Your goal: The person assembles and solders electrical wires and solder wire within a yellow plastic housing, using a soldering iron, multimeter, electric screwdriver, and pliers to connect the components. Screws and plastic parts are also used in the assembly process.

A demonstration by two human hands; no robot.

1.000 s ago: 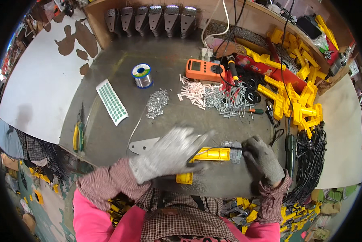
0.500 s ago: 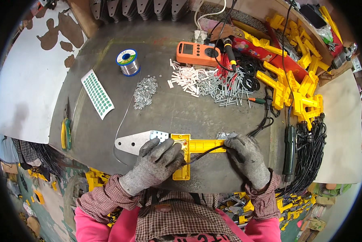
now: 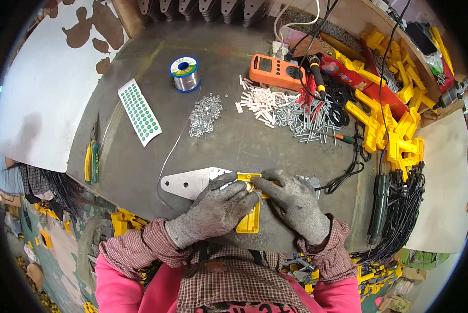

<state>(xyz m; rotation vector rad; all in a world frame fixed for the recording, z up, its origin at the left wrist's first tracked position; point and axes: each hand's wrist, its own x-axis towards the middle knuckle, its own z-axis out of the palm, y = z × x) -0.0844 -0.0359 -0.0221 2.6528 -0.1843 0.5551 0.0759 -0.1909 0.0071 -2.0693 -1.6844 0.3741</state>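
Observation:
A yellow plastic housing (image 3: 248, 221) lies in front of me, open side up, with a pale metal plate (image 3: 184, 184) sticking out of it to the left. My left hand (image 3: 213, 211), in a grey glove, is closed over the joint between plate and housing. From the other side my gloved right hand (image 3: 299, 203) grips the housing's arm, its fingertips pressing into the middle beside the left ones. Both hands hide the inside of the housing. A black cable (image 3: 325, 187) emerges beyond the right hand; its run beneath the fingers is hidden.
Farther back are a solder spool (image 3: 186, 78), a pile of nuts (image 3: 205, 115), screws (image 3: 302, 117) and an orange meter (image 3: 276, 71). Pliers (image 3: 91, 159) lie left, beside a sticker sheet (image 3: 140, 112). On the right are a dark electric screwdriver (image 3: 379, 208) and yellow housings (image 3: 401, 146).
My right hand has moved left along the housing's arm to its middle, bringing its fingertips beside the left hand's. The cable stretch that showed between the hands is now covered.

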